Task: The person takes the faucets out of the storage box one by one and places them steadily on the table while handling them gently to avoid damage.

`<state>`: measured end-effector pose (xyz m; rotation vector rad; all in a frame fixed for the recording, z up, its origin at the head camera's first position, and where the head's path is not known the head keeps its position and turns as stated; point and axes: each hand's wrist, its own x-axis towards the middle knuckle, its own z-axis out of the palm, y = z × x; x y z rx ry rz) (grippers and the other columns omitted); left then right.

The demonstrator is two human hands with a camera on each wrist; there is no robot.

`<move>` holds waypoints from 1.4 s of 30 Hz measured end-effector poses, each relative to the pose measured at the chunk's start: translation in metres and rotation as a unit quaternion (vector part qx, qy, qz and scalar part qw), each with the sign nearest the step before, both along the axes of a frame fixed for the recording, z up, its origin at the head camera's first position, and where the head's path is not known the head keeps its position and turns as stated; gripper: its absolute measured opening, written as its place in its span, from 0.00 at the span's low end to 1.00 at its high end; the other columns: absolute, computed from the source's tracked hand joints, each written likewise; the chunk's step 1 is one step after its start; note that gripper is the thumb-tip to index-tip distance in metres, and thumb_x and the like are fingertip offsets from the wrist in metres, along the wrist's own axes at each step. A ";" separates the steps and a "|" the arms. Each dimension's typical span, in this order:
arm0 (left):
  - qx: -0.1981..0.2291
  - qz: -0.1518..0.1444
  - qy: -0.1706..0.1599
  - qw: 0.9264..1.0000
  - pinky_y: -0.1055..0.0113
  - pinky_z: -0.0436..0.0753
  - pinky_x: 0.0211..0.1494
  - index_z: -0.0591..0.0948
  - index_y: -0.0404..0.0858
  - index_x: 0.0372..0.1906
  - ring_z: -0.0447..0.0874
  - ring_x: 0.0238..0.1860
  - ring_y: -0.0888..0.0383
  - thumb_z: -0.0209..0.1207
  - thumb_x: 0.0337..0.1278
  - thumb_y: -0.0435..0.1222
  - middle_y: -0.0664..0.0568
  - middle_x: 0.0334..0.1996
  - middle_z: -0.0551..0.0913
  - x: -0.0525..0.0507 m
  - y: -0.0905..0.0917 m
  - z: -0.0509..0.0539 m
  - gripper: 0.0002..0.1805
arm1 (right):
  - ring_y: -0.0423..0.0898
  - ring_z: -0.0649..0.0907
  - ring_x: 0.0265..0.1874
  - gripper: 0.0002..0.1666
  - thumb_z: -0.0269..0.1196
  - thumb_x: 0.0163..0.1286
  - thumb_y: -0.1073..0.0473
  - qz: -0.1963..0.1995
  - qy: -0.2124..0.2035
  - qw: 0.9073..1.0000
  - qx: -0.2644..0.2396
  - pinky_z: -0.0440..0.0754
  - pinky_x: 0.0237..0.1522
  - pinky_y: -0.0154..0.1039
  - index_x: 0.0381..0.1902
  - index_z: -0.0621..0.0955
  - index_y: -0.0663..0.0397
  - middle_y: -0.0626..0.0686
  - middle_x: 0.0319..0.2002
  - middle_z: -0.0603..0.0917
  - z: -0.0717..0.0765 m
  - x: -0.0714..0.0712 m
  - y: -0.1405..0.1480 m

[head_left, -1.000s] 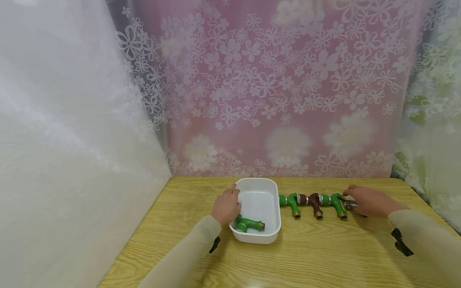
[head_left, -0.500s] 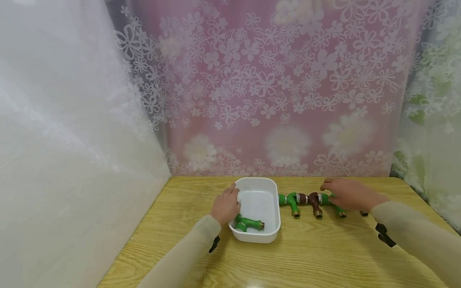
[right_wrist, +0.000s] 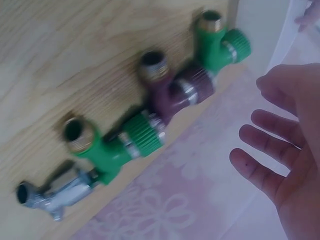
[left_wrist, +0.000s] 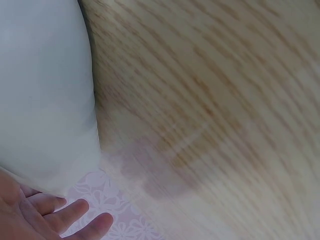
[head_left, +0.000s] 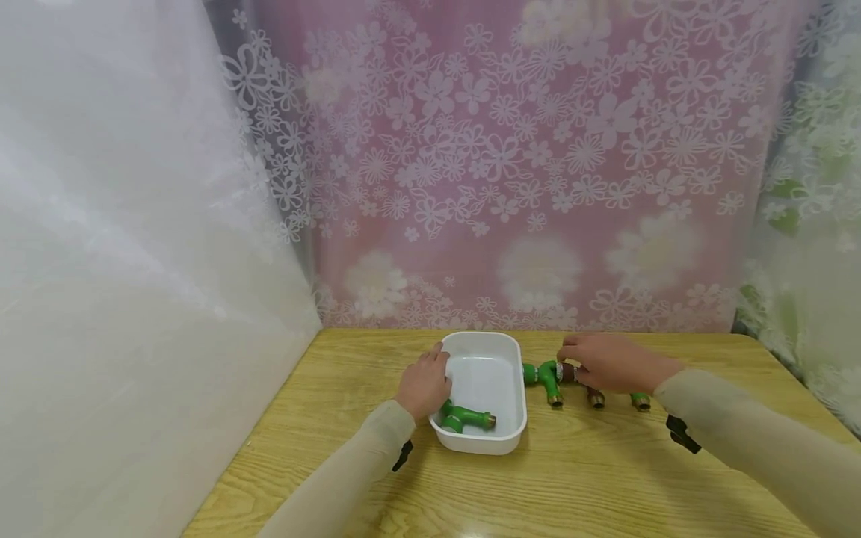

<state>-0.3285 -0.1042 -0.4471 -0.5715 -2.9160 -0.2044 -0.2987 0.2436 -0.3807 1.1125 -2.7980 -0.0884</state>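
My left hand [head_left: 424, 385] rests on the left rim of a white plastic basin [head_left: 522, 396], its fingers spread loosely beyond the edge in the left wrist view. Inside the basin lies a green water tap [head_left: 471, 416] with a brass end. My right hand [head_left: 615, 362] hovers with relaxed fingers over a row of taps and holds nothing. From the basin outward, the row runs: a green tap [head_left: 549, 381], a brown tap [right_wrist: 162, 95], a second green tap [right_wrist: 105, 155] and a silver tap [right_wrist: 65, 192]. In the head view my right hand and sleeve hide part of this row.
The wood-grain table [head_left: 572, 471] carries everything. A pink flowered curtain [head_left: 471, 187] hangs along its back edge. White sheeting [head_left: 168, 246] borders the left side and a green-patterned one [head_left: 807, 224] the right.
My right hand has moved left along the row, from the silver tap at the far right to above the brown tap. My left hand and the basin stay put.
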 end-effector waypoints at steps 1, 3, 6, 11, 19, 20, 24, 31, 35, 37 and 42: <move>0.000 -0.001 0.001 1.000 0.51 0.86 0.51 0.74 0.36 0.68 0.76 0.66 0.45 0.55 0.70 0.39 0.42 0.75 0.66 0.000 0.000 0.000 0.25 | 0.38 0.81 0.36 0.13 0.63 0.70 0.61 0.008 -0.003 1.000 -0.003 0.82 0.35 0.39 0.51 0.84 0.46 0.47 0.45 0.82 0.001 0.000 -0.005; 0.000 -0.004 0.002 1.000 0.51 0.86 0.50 0.73 0.36 0.68 0.76 0.66 0.46 0.54 0.70 0.39 0.42 0.75 0.66 -0.001 -0.001 -0.001 0.25 | 0.39 0.81 0.37 0.13 0.64 0.70 0.60 0.024 -0.009 1.000 -0.003 0.83 0.37 0.40 0.51 0.84 0.46 0.47 0.46 0.82 0.005 0.000 -0.014; -0.001 -0.005 0.002 1.000 0.51 0.85 0.52 0.72 0.36 0.69 0.75 0.67 0.46 0.54 0.71 0.40 0.42 0.75 0.65 -0.002 -0.001 -0.002 0.25 | 0.44 0.84 0.42 0.14 0.65 0.69 0.60 0.038 -0.017 0.999 -0.001 0.85 0.41 0.43 0.51 0.84 0.46 0.49 0.48 0.83 0.011 0.000 -0.028; -0.002 -0.003 -0.001 1.000 0.50 0.85 0.54 0.72 0.36 0.69 0.75 0.68 0.46 0.54 0.71 0.40 0.43 0.75 0.65 -0.002 -0.002 -0.001 0.26 | 0.49 0.84 0.51 0.17 0.66 0.69 0.59 0.050 -0.028 0.998 0.014 0.85 0.48 0.46 0.56 0.83 0.47 0.52 0.55 0.84 0.015 -0.002 -0.051; 0.005 0.004 -0.015 1.000 0.49 0.84 0.57 0.72 0.37 0.70 0.73 0.69 0.47 0.53 0.71 0.40 0.43 0.76 0.64 -0.002 -0.002 -0.001 0.26 | 0.44 0.82 0.47 0.19 0.67 0.69 0.56 0.064 -0.050 0.996 0.034 0.84 0.43 0.41 0.57 0.82 0.44 0.49 0.52 0.83 0.011 -0.009 -0.079; 0.009 0.005 -0.018 1.000 0.49 0.83 0.57 0.71 0.37 0.70 0.73 0.69 0.47 0.53 0.71 0.40 0.43 0.76 0.64 -0.002 -0.002 0.000 0.26 | 0.44 0.82 0.46 0.19 0.67 0.69 0.56 0.063 -0.056 0.996 0.033 0.84 0.42 0.41 0.57 0.82 0.44 0.49 0.52 0.82 0.010 -0.009 -0.082; 0.013 0.005 -0.017 1.000 0.49 0.83 0.57 0.71 0.37 0.70 0.73 0.69 0.46 0.52 0.71 0.39 0.43 0.76 0.64 -0.003 -0.002 -0.001 0.26 | 0.42 0.81 0.44 0.20 0.68 0.69 0.55 0.061 -0.077 0.994 0.038 0.84 0.43 0.41 0.59 0.82 0.44 0.48 0.52 0.82 0.005 -0.012 -0.094; 0.012 0.010 -0.015 1.000 0.48 0.83 0.58 0.71 0.38 0.70 0.73 0.69 0.46 0.54 0.70 0.39 0.44 0.76 0.64 -0.004 -0.001 -0.005 0.26 | 0.42 0.81 0.45 0.22 0.68 0.68 0.52 0.068 -0.080 0.993 0.062 0.84 0.43 0.41 0.60 0.81 0.40 0.46 0.52 0.82 0.001 -0.013 -0.113; 0.011 0.015 -0.022 1.000 0.49 0.82 0.59 0.71 0.38 0.70 0.73 0.69 0.47 0.54 0.71 0.40 0.44 0.77 0.63 -0.004 -0.001 -0.004 0.26 | 0.40 0.81 0.47 0.23 0.68 0.68 0.51 0.076 -0.093 0.991 0.062 0.84 0.43 0.41 0.61 0.80 0.38 0.44 0.53 0.82 -0.002 -0.014 -0.122; 0.011 0.016 -0.024 1.000 0.49 0.82 0.59 0.71 0.38 0.71 0.73 0.69 0.47 0.54 0.71 0.40 0.45 0.77 0.63 -0.003 -0.001 -0.004 0.26 | 0.40 0.81 0.48 0.24 0.68 0.68 0.51 0.076 -0.102 0.990 0.062 0.84 0.44 0.41 0.62 0.80 0.37 0.44 0.54 0.82 -0.004 -0.014 -0.127; 0.011 0.016 -0.025 1.000 0.49 0.81 0.60 0.70 0.38 0.71 0.72 0.70 0.47 0.54 0.71 0.40 0.45 0.77 0.62 -0.004 -0.001 -0.004 0.27 | 0.38 0.82 0.49 0.26 0.69 0.67 0.51 0.091 -0.121 0.987 0.059 0.84 0.47 0.42 0.63 0.80 0.35 0.43 0.56 0.82 -0.008 -0.013 -0.137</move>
